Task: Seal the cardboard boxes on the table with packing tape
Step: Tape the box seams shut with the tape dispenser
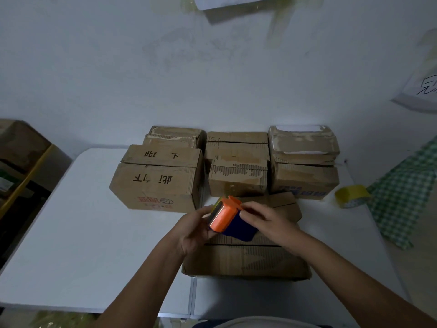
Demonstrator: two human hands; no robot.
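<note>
Hands meet over the nearest cardboard box (246, 259) in the head view, the only view you have: your left hand (195, 230) cups the orange and blue tape dispenser (229, 220) from the left, fingers curled round its orange end, and your right hand (267, 221) pinches at its upper right side, fingertips on the plastic. Whether a free tape end is between those fingers is too small to tell. The box under your hands sits at the near edge of the white table (71, 233), its top flaps closed with a dark seam running left to right and no tape visible on it. Behind it stand three more stacks: a printed box (158, 183) at left, a torn box (237, 176) in the middle, a third stack (303, 166) at right. A spare roll of yellowish tape (352, 195) lies right of them, beside a green checked cloth (402, 190).

You appear to be readying the dispenser, so sealing has likely not begun. Next you need the tape end free, then anchored over one end of the seam, flaps held flat as you draw it along
</note>
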